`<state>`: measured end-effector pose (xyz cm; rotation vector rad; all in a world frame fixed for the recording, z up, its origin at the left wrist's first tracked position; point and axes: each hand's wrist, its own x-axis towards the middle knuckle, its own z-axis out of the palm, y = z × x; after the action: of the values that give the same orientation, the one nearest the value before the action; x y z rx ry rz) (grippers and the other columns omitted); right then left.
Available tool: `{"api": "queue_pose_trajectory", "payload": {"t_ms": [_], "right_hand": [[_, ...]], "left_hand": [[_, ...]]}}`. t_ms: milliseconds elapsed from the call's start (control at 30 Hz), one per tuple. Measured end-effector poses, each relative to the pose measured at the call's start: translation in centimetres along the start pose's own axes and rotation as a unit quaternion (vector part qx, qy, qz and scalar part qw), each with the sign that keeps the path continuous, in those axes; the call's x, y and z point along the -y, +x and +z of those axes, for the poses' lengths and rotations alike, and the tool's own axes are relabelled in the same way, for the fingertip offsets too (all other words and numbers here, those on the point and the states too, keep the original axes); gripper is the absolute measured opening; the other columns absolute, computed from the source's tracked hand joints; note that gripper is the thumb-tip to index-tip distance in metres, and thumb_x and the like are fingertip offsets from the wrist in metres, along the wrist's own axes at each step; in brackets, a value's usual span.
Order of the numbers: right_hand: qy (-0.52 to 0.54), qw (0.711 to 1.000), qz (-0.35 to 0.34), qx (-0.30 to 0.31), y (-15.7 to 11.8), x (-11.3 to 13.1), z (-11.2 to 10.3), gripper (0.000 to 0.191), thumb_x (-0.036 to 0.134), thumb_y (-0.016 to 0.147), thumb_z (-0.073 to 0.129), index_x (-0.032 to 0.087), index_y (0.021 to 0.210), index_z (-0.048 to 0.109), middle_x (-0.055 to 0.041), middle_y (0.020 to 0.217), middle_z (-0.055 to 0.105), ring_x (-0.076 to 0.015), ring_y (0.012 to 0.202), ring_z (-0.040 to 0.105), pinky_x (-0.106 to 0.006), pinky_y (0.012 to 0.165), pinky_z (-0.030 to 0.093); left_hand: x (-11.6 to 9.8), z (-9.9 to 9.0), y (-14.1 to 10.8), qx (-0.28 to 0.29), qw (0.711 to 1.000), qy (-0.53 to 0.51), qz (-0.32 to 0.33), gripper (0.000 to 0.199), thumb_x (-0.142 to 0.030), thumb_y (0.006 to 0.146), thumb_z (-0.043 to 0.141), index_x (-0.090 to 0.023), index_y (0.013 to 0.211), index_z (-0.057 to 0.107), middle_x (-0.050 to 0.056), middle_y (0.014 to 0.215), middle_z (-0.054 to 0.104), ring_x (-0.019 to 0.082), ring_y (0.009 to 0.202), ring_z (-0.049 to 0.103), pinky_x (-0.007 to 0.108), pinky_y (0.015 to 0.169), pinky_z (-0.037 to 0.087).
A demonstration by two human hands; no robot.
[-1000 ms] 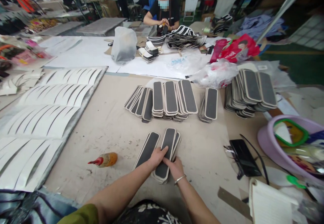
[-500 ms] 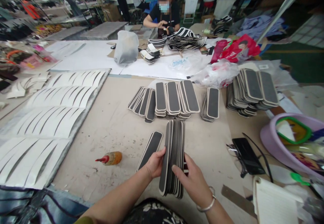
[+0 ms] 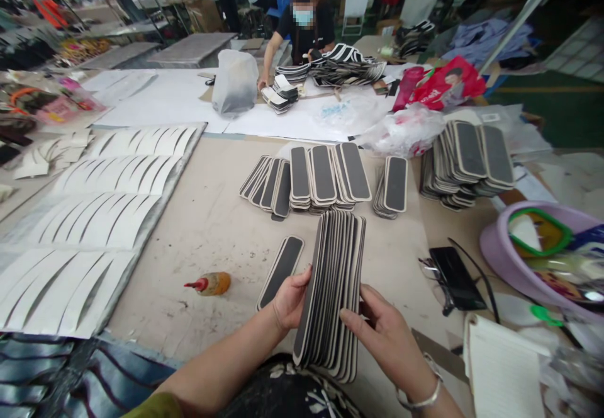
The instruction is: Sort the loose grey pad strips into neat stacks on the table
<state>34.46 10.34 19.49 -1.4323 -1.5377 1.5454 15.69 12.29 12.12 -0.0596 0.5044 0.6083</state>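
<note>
Light, even pressure from both sides should keep the fanned stack of dark panels [image 3: 328,298] from splaying. It stands tilted between the left hand [image 3: 293,301], partly curled around its left side, and the right hand [image 3: 384,330], half open, holding its right edge. Another panel [image 3: 282,272] lies just beyond the left hand.

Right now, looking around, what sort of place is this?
Probably a factory workshop: the left hand and right hand hold a fanned stack of dark, pale-edged strips, more piles of similar strips lie on the worktable, and across it a co-worker is beside piled black-and-white pieces.
</note>
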Motion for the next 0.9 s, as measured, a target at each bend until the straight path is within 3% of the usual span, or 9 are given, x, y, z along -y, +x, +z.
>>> {"api": "queue_pose_trajectory", "payload": {"t_ms": [333,633,733,800,900], "right_hand": [[-0.007,1.0,-0.008,-0.011,-0.23,0.28,0.15,0.033,0.036,0.083,0.057,0.019,0.111,0.057,-0.0057,0.1,0.062,-0.0171,0.084,0.06,-0.029,0.076,0.052],[-0.052,0.999,0.001,-0.016,-0.16,0.83,0.01,0.026,0.033,0.082,0.055,0.019,0.103,0.058,-0.0048,0.094,0.062,-0.0169,0.081,0.06,-0.027,0.073,0.052],[-0.06,0.998,0.001,-0.022,-0.06,0.75,0.01,0.031,0.032,0.081,0.055,0.018,0.109,0.057,-0.0054,0.095,0.064,-0.0176,0.081,0.062,-0.027,0.071,0.053],[-0.052,0.998,0.002,-0.04,-0.04,0.57,0.18,0.048,0.03,0.081,0.054,0.019,0.127,0.046,-0.0056,0.099,0.065,-0.0179,0.084,0.063,-0.027,0.073,0.054],[-0.055,0.995,0.005,-0.089,-0.09,0.19,0.54,0.076,0.029,0.082,0.052,0.023,0.145,0.011,-0.0069,0.113,0.062,-0.0181,0.09,0.064,-0.029,0.076,0.055]], "left_hand": [[0.15,0.17,-0.24,0.014,1.0,-0.004,-0.01,0.054,-0.051,0.082,0.047,-0.006,0.109,0.061,0.016,0.102,0.068,0.03,0.106,0.058,0.041,0.098,0.035],[0.02,-0.1,-0.11,0.008,0.999,-0.033,-0.008,0.05,-0.048,0.083,0.047,-0.006,0.102,0.065,0.013,0.096,0.07,0.027,0.102,0.061,0.038,0.096,0.037],[-0.14,-0.09,-0.07,0.003,0.999,-0.042,-0.01,0.05,-0.048,0.085,0.044,-0.005,0.101,0.065,0.013,0.092,0.071,0.025,0.095,0.064,0.036,0.094,0.038],[-0.29,-0.05,-0.06,-0.002,0.999,-0.048,-0.012,0.052,-0.048,0.087,0.041,-0.005,0.102,0.064,0.013,0.093,0.071,0.024,0.091,0.065,0.037,0.093,0.039],[-0.54,0.01,-0.09,-0.013,0.998,-0.059,-0.007,0.051,-0.047,0.087,0.04,-0.006,0.102,0.065,0.013,0.092,0.071,0.024,0.088,0.066,0.037,0.09,0.041]]}}
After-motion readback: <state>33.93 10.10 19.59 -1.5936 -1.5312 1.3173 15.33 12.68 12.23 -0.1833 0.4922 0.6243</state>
